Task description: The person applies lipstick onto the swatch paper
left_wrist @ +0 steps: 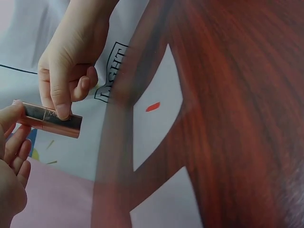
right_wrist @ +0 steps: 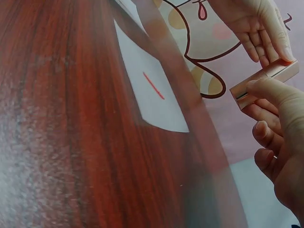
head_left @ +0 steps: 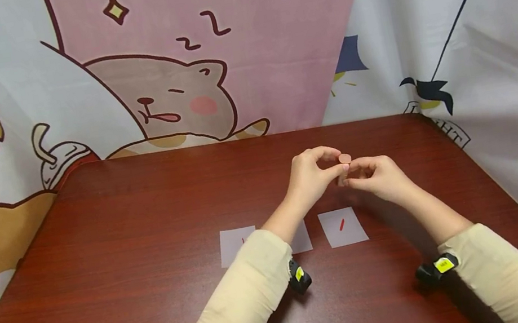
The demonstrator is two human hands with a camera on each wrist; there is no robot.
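Note:
A rose-gold lipstick tube point(head_left: 344, 158) with a dark side panel is held in the air above the far right part of the table. My left hand point(head_left: 312, 176) pinches one end between thumb and fingers. At the other end my right hand point(head_left: 381, 180) pinches it too, thumb on the panel. The left wrist view has the lipstick tube point(left_wrist: 34, 114) lying level between both hands, a seam across its middle. In the right wrist view the tube point(right_wrist: 280, 72) looks closed; no lipstick bullet shows.
On the brown wooden table point(head_left: 127, 263) lie a right white paper point(head_left: 353, 232) with a short red stroke, a middle one point(head_left: 301, 239) partly hidden by my left arm, and a left one point(head_left: 232, 246) with a red mark. A printed cloth point(head_left: 269, 39) hangs behind the table.

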